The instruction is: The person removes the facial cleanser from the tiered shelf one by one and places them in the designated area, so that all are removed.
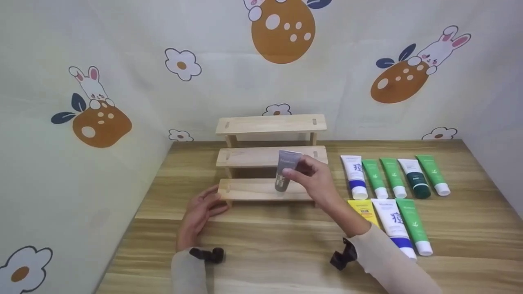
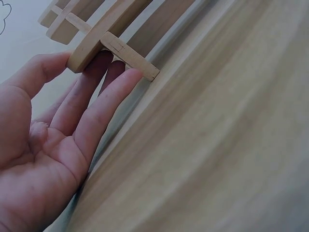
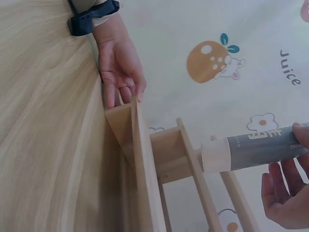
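My right hand (image 1: 316, 177) pinches a grey squeeze tube (image 1: 282, 173) between thumb and fingers, its cap end down. In the head view the tube overlaps the lowest board of a three-tier wooden display shelf (image 1: 249, 190). The right wrist view shows the tube's pale cap (image 3: 216, 155) beside the shelf boards. My left hand (image 1: 202, 208) holds the left end of the lowest board. In the left wrist view, the thumb lies at the board's end (image 2: 79, 60) and the fingers reach beneath, by the shelf leg (image 2: 130, 55).
Right of the shelf, several tubes lie in two rows on the wood-grain table (image 1: 261, 253). Among them are a white-and-blue tube (image 1: 353, 171), a dark green-and-white tube (image 1: 414, 177), a green tube (image 1: 414, 224) and a yellow tube (image 1: 361, 208). A printed cloth (image 1: 220, 90) hangs behind.
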